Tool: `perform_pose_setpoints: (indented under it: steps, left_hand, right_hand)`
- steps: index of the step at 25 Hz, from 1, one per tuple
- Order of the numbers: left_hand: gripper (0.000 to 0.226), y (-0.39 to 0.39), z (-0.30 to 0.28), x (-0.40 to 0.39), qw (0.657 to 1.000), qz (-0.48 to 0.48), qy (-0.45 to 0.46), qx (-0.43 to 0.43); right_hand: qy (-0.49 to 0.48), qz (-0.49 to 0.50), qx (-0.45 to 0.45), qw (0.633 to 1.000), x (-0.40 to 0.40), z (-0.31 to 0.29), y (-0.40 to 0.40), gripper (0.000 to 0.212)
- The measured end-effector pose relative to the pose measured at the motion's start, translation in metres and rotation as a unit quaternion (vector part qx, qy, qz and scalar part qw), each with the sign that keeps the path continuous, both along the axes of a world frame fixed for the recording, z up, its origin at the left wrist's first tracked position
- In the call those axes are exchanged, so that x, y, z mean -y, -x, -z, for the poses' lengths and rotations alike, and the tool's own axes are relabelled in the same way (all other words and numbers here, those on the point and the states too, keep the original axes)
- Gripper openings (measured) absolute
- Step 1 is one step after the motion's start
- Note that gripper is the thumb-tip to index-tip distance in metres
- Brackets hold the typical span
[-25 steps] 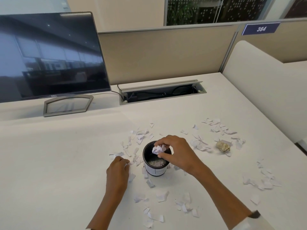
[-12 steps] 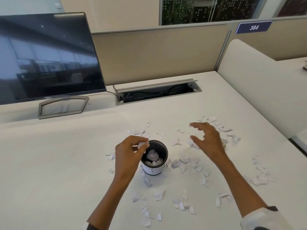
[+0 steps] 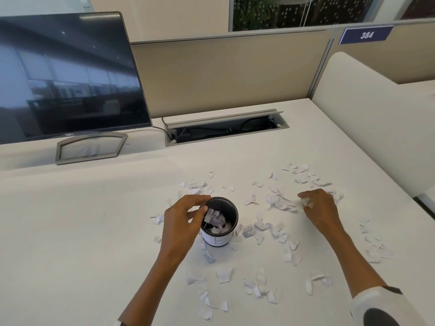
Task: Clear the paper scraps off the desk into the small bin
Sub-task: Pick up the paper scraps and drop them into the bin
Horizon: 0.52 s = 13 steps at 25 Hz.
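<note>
A small black mesh bin (image 3: 220, 241) with a white label stands on the white desk (image 3: 82, 231), partly filled with paper scraps. My left hand (image 3: 183, 220) hovers at the bin's left rim, thumb and fingers pinching a paper scrap (image 3: 208, 213) just over the opening. My right hand (image 3: 321, 207) rests on the desk to the right of the bin, fingers curled around a crumpled scrap (image 3: 306, 202). Several loose scraps (image 3: 279, 204) lie between bin and right hand. Other scraps lie in front of the bin (image 3: 224, 275), behind it (image 3: 195, 187) and at the far right (image 3: 374, 251).
A dark monitor (image 3: 70, 74) on a grey stand (image 3: 91, 149) occupies the back left. An open cable tray (image 3: 226, 129) is set into the desk behind the scraps. A beige partition (image 3: 223, 74) closes the back, and a white divider (image 3: 376, 118) borders the right.
My right hand dropped a crumpled wad into the bin, then moved right and closed on a scrap. My left hand lifted scraps from the desk to the bin's opening.
</note>
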<state>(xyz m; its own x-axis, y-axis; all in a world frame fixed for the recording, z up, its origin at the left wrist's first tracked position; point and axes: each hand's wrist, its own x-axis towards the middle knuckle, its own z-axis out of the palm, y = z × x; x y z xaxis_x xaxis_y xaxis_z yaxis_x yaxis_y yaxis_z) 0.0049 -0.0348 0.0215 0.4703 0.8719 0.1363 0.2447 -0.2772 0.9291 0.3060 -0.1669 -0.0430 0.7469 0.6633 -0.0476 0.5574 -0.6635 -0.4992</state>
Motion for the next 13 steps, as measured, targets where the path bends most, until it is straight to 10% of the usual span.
perform_pose_setpoints:
  steps: [6,13]
  left_hand:
    - [0.029,0.012,0.009,0.001,0.997,-0.042,-0.064,-0.027]
    - [0.029,0.037,0.035,-0.011,0.982,-0.081,-0.068,-0.159]
  right_hand:
    - [-0.109,0.0,-0.096,0.989,-0.005,-0.026,0.025,0.031]
    - [-0.205,-0.218,-0.19,0.935,-0.043,-0.092,0.118,0.034]
